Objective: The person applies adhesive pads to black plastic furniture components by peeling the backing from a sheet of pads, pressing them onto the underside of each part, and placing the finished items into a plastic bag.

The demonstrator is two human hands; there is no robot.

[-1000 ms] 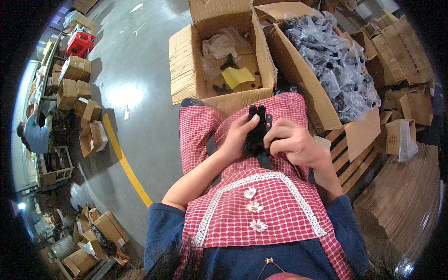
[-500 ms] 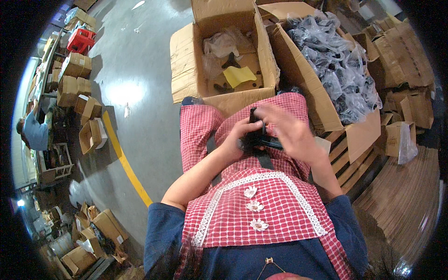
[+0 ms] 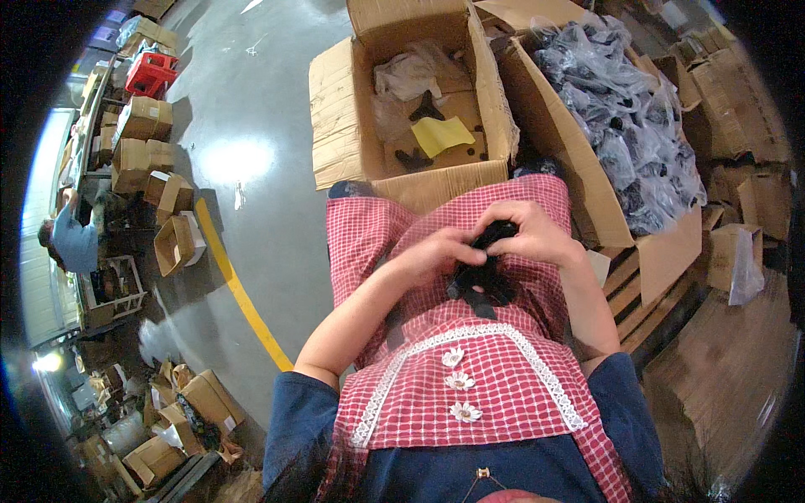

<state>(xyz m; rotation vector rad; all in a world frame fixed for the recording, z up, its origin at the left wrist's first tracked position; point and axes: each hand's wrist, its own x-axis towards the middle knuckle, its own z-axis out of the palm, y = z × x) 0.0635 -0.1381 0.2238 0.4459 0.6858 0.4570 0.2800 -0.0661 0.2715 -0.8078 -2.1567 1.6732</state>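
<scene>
Over my lap I hold a black part point(image 3: 495, 283) with a thin, jointed-looking shape; its exact kind is unclear. My left hand point(image 3: 436, 256) is closed on its near left side. My right hand point(image 3: 532, 233) pinches its upper end, thumb and fingers meeting close to the left fingertips. Parts of the object are hidden behind my fingers. An open cardboard box point(image 3: 335, 121) stands just beyond my knees. In it lie a yellow sheet point(image 3: 442, 136), crumpled clear plastic point(image 3: 411, 75) and a few dark pieces such as a forked black part point(image 3: 427, 107).
To the right, a large open carton point(image 3: 579, 155) overflows with black items in clear bags point(image 3: 620, 117), on a wooden pallet point(image 3: 646, 310). Flattened cardboard point(image 3: 721, 369) lies beyond. At left are a yellow floor line point(image 3: 239, 293), stacked boxes point(image 3: 142, 163) and another person point(image 3: 74, 239).
My right hand, blurred and raised off the part before, has come down to pinch its upper end. The black part has turned in my hands and moved slightly right.
</scene>
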